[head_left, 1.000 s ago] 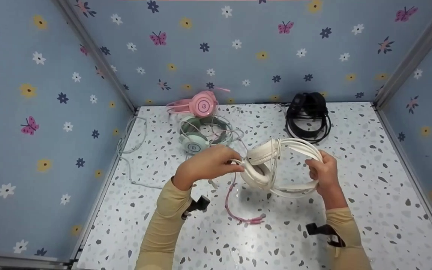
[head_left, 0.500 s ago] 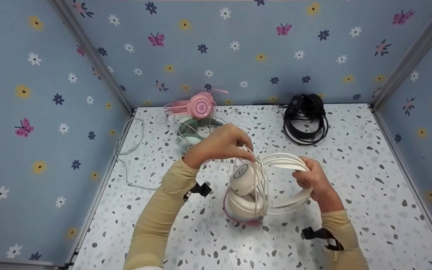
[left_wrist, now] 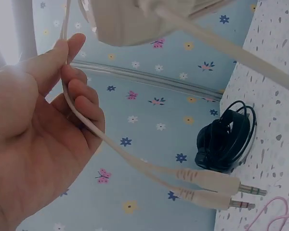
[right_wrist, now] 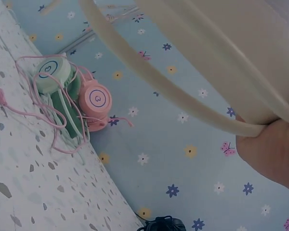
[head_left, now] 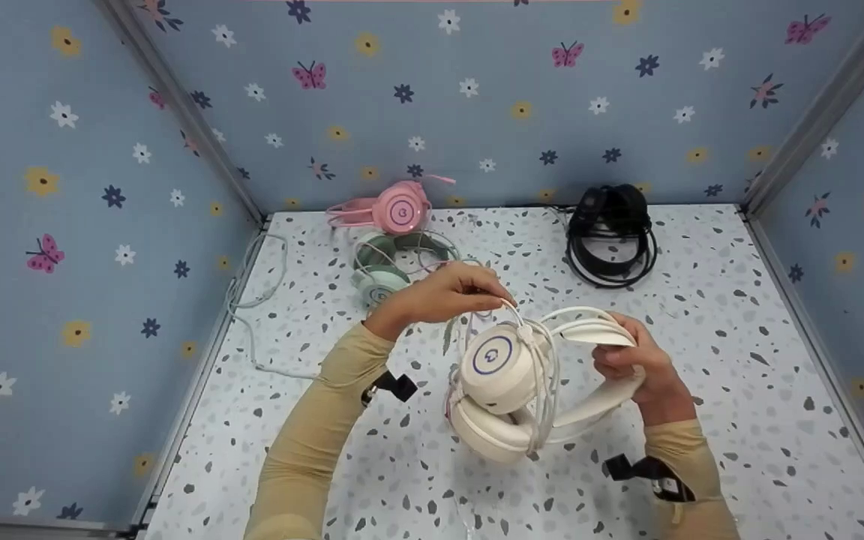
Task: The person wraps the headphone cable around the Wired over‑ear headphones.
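Observation:
White headphones (head_left: pixel 498 367) hang above the table, their cable wound around the ear cups. The right hand (head_left: pixel 646 364) grips the headband at its right end. With thumb and fingers the left hand (head_left: pixel 447 294) pinches the white cable (left_wrist: pixel 72 103) just above the cups. In the left wrist view that cable runs down past the fingers and splits into two audio plugs (left_wrist: pixel 216 185). The right wrist view shows only part of the right hand (right_wrist: pixel 272 149) beside the band, with its fingers mostly hidden.
Behind the left hand lie green headphones (head_left: pixel 379 281) and pink headphones (head_left: pixel 400 208), their cords tangled. Black headphones (head_left: pixel 612 232) stand at the back right. A pale green cable (head_left: pixel 256 304) trails along the left edge. Patterned walls (head_left: pixel 432 97) enclose the speckled table (head_left: pixel 762 420).
The white headphones have come lower and turned, so a cup's round logo now faces up. From the cups' left side, the left hand has shifted to the cable above them.

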Tool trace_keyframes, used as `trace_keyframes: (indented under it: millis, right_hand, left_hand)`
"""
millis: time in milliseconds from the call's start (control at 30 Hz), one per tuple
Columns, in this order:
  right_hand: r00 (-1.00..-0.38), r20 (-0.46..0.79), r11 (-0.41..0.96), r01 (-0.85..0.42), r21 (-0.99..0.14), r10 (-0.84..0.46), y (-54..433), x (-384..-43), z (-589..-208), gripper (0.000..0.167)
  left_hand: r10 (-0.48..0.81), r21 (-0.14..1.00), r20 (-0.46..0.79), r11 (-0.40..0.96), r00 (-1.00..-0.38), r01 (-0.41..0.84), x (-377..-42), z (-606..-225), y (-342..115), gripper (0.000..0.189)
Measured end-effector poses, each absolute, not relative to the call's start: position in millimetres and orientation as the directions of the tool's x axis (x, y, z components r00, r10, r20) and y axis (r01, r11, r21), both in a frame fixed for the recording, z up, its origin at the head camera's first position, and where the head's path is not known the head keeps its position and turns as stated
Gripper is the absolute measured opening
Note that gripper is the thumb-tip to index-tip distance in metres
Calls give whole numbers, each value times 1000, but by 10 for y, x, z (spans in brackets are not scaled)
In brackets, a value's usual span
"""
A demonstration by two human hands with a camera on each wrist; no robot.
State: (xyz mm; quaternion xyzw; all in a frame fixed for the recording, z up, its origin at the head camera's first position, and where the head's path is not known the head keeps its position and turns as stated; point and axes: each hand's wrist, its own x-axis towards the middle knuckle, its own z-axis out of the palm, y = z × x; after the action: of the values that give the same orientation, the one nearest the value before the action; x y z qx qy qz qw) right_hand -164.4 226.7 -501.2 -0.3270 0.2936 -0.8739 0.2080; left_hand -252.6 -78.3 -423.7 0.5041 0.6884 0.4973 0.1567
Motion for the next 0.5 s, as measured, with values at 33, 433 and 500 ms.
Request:
trace_keyframes:
  millis: [33, 433, 500]
  right_hand:
    - [-695, 457, -749, 179, -638, -556, 2260, -1646, -5012, 37]
    - [-694, 515, -829, 221, -514, -504, 2222, -1661, -5101, 31]
    - [-698, 514, -836, 231, -497, -498, 2222, -1654, -5124, 30]
  left_hand:
    - [845, 862, 281, -13, -456, 506, -2519, -4268, -783, 17]
    - [726, 979, 193, -185, -660, 82, -2293, -4999, -634, 18]
    - [703, 971, 188, -238, -685, 23, -2214, -5128, -565, 13]
